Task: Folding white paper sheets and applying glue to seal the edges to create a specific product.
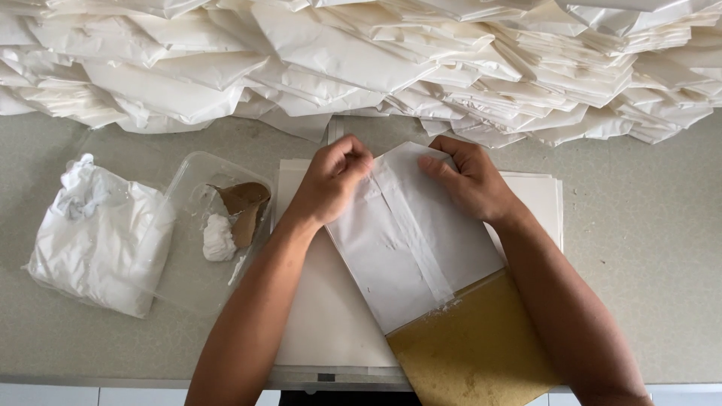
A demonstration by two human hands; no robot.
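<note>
A white paper bag [410, 240] is laid tilted on a stack of white sheets [323, 316] at the middle of the counter [647, 256], its lower end resting over a yellowish-brown board [474, 353]. Its upper edge is held under both hands. The left hand [331, 180] is curled into a loose fist, with the bag's top left corner pinched beneath the knuckles. The right hand [466, 177] is pressed flat-fingered on the top right corner, the fingers bent over the folded edge. A glued seam is seen running down the bag between the two hands. To the left, a clear plastic tray [195, 248] with a white lump and a brown scrap is placed beside a crumpled white plastic bag [101, 237]. A large heap of finished paper bags [391, 60] is piled along the far side of the counter.
</note>
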